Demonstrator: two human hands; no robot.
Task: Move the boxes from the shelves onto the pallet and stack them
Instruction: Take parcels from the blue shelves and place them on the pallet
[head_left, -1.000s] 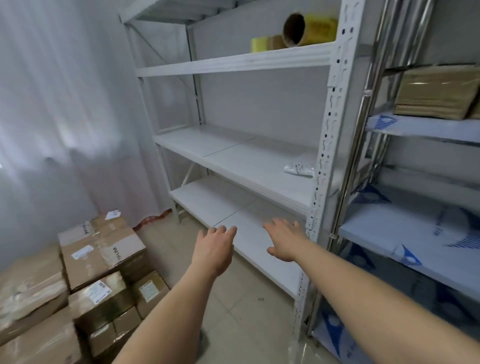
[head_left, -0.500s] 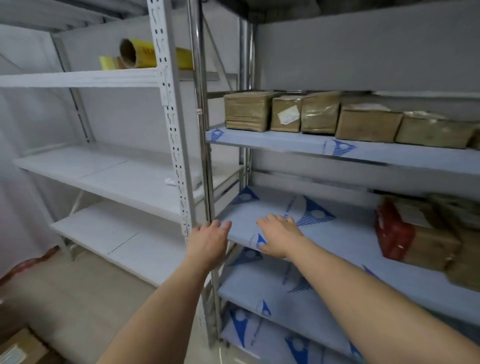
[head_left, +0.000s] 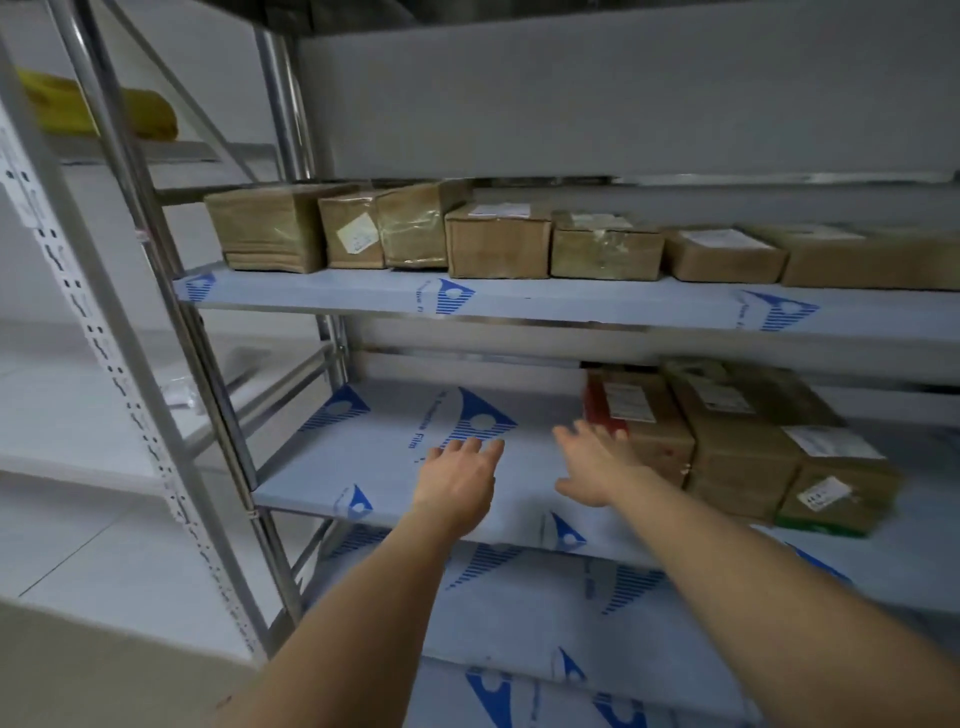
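Hands (head_left: 460, 480) nearer red-taped cardboard box (head_left: 636, 421), spread empty

A row of boxes (head_left: 498, 244) is set side by side along the upper shelf (head_left: 571, 306), from its left end to the right edge of the view. On the middle shelf (head_left: 374, 467) beneath it, a cluster of boxes (head_left: 737, 447) is gathered at the right, while the left part is left bare; over that bare part the left hand (head_left: 460, 480) is held, with the right hand (head_left: 597, 462) just beside the cluster's leftmost box (head_left: 636, 415). A lower shelf (head_left: 545, 613) is seen below, and a second rack (head_left: 104, 322) is placed to the left.
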